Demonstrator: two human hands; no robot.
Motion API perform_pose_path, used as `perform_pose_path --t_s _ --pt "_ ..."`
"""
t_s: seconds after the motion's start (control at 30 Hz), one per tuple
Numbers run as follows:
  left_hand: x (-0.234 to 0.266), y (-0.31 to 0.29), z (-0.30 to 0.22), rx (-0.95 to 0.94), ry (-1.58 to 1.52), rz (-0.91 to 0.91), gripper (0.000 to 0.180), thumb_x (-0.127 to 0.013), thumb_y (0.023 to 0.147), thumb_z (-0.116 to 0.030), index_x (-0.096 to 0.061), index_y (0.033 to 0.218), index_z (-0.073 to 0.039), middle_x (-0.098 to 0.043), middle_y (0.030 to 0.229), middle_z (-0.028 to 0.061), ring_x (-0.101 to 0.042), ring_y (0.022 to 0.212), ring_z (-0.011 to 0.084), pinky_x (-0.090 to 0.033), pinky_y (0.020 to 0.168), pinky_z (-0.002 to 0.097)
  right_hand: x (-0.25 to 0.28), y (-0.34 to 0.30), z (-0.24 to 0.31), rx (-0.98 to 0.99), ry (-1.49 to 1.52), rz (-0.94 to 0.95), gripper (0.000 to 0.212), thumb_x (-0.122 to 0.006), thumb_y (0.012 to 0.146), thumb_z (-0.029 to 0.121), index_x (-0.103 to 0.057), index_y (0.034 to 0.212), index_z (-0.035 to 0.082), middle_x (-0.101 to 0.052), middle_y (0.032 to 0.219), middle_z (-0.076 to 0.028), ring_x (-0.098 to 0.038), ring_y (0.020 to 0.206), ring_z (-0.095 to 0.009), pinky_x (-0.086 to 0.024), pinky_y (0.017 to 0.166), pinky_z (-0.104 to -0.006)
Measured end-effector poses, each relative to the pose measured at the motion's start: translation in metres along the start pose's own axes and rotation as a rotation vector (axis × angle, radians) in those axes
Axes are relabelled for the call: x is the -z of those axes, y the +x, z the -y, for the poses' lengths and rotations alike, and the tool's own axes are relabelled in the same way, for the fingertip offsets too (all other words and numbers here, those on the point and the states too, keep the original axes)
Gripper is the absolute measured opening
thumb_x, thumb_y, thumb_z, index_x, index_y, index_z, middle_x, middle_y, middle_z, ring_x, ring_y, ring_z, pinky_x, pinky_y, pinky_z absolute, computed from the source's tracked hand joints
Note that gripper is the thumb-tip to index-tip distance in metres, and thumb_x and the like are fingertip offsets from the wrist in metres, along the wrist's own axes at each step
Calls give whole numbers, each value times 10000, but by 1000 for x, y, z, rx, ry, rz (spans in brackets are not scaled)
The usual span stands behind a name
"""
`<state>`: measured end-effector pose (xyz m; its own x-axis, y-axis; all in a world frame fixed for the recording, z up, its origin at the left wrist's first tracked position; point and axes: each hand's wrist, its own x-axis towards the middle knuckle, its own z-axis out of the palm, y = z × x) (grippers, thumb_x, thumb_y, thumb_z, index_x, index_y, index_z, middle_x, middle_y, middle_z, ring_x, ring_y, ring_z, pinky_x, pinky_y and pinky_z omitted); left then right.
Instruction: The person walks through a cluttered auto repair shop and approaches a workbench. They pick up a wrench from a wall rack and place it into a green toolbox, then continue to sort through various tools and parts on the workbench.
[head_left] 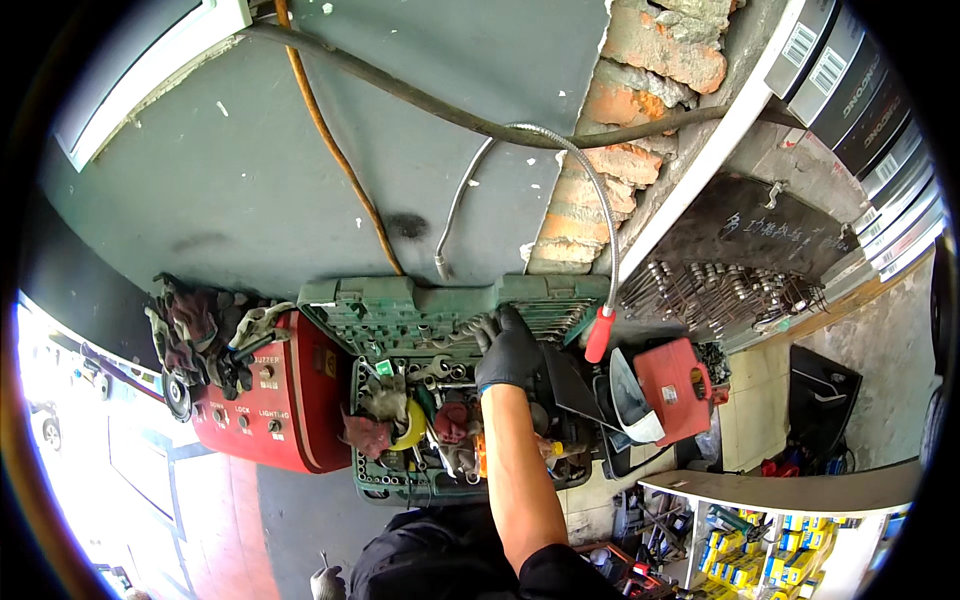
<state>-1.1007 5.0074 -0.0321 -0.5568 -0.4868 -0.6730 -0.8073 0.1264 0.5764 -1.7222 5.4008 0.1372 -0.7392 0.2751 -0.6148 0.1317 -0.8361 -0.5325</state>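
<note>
My right hand [508, 352], in a dark glove with grey fingers, reaches over the case to the raised lid of a green tool case [360, 290]. Its fingers are stretched and slightly bent at the wrenches [545, 318] held in that lid; no tool shows clearly in them. Low at the left, beside my dark clothing, my left hand [328, 583] in a grey glove is closed round a thin metal wrench [323, 560] with a forked end. Below the lid, the case's tray holds sockets [362, 400], rags [385, 402] and a yellow roll [411, 425].
A red control box [318, 400] stands left of the case, with used gloves [190, 315] on it. A flexible metal tube [590, 180] with a red tip hangs over the lid. Rightward are a red plastic case [668, 385], hanging bits [715, 290] and shelves of yellow boxes [740, 560].
</note>
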Motion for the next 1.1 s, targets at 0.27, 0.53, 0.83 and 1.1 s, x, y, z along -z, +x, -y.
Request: perform_pose_path --t_s 0.27,0.53,0.83,1.1 --pt "-18 8 -62 9 68 -34 343 -654 908 -73 -807 1214 -92 -640 675 98 -598 552 164 -489 501 363 15 43 -17 -54 87 63 247 -655 1029 160 -677 1203 -14 -694 1106 -118 -708 999 -289 -608 831 -422" --pt "-11 34 -127 259 -183 -34 190 -608 1015 -168 -745 1048 -40 -558 588 48 -472 409 165 -341 383 341 50 122 -24 361 -277 89 169 -581 974 184 -632 876 57 -623 773 -76 -670 750 -256 -577 670 -436" --pt "-35 2 -254 -29 -669 336 219 -589 1027 -128 -666 1202 -23 -629 767 79 -608 620 187 -469 517 308 126 7 -4 242 -689 457 105 -608 895 130 -627 845 40 -636 781 -93 -682 740 -243 -583 712 -399" --pt "-130 -26 -432 -10 -1105 896 396 -608 1017 -109 -533 1378 35 -660 1260 172 -649 1230 346 -531 1082 447 147 -196 -26 347 -1430 990 223 -646 961 265 -718 950 53 -718 826 -135 -720 801 -339 -558 727 -441"
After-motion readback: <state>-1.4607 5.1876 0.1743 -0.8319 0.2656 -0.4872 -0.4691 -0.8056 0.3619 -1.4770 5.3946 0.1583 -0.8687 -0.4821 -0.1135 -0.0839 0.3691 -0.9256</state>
